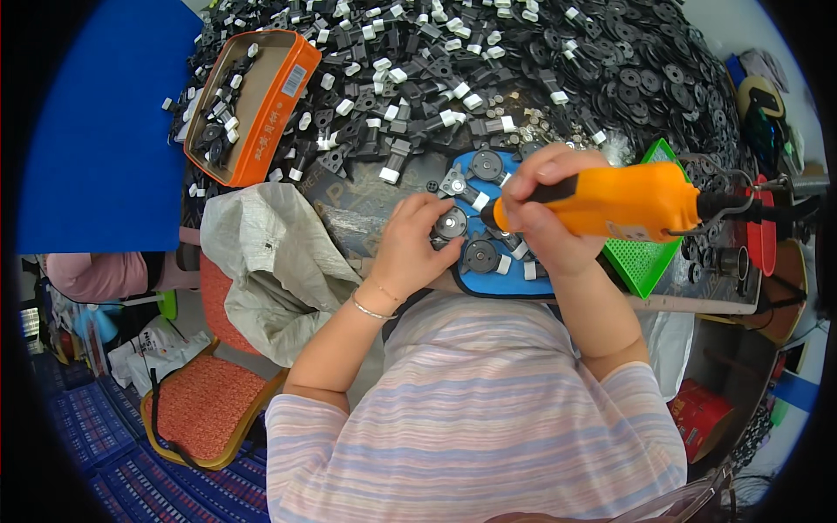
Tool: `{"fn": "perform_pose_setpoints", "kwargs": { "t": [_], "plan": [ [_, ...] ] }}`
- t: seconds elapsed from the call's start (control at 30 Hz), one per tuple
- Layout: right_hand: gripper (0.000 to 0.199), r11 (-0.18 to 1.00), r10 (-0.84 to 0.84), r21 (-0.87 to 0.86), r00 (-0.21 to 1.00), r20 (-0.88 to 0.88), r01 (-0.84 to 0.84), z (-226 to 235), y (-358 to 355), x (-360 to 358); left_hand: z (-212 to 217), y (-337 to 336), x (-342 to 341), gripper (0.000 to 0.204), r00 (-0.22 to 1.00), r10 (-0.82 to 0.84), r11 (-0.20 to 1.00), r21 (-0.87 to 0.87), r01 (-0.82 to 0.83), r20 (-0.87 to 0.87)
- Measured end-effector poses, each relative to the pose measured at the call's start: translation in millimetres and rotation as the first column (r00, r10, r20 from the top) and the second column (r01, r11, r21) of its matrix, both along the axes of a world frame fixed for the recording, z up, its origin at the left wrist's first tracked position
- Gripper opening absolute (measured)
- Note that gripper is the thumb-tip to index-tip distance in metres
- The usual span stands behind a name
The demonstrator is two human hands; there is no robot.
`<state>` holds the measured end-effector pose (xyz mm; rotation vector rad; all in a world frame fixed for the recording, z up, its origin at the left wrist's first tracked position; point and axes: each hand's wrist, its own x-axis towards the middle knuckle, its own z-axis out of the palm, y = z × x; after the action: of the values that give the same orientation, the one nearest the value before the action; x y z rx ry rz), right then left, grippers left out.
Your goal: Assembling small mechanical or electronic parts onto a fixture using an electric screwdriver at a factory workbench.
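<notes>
My right hand [554,205] is wrapped round an orange electric screwdriver [641,199]. The tool lies nearly level, its dark tip pointing left toward my left hand. Thumb and fingers of my left hand [410,244] grip the rim of a round black disc part [452,224] with a metal centre. The tip is close to that disc; I cannot tell whether they touch. Under both hands is a blue mat [484,284]. Black caster-like pieces with white ends lie on it, among them one disc [481,255] nearer me and another disc [486,166] farther off.
A large heap of black parts with white ends [375,78] covers the table's far side, with black discs [645,83] at right. An orange box [261,122] stands left, a green basket [645,270] right. Grey sacking [270,253] hangs over the near edge. Small metal pieces [540,129] lie beyond the mat.
</notes>
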<state>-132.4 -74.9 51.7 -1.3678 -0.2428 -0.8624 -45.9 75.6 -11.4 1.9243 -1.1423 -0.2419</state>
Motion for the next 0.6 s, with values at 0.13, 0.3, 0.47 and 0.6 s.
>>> {"fn": "perform_pose_setpoints", "kwargs": {
  "t": [0.13,0.3,0.47,0.6],
  "plan": [
    [0.032,0.999,-0.023,-0.027,1.0,-0.005,0.023,3.8,5.4,9.8,-3.4,-0.2,0.8,0.04,0.997,-0.01,0.999,0.036,0.013,-0.072],
    [0.031,0.994,-0.03,-0.108,0.999,-0.029,0.027,0.2,6.5,18.3,-4.8,-1.2,1.5,0.04,1.0,-0.015,1.0,0.003,0.015,-0.023],
    [0.031,0.996,-0.035,-0.085,0.998,-0.043,0.032,-1.3,6.2,19.6,-3.6,-0.5,1.0,0.04,1.0,-0.004,1.0,0.02,0.004,-0.007],
    [0.027,0.999,0.027,0.047,0.998,-0.05,-0.025,-5.1,6.8,17.4,-5.2,-0.1,1.1,0.041,1.0,-0.009,0.999,0.032,0.009,-0.006]
  ]
}}
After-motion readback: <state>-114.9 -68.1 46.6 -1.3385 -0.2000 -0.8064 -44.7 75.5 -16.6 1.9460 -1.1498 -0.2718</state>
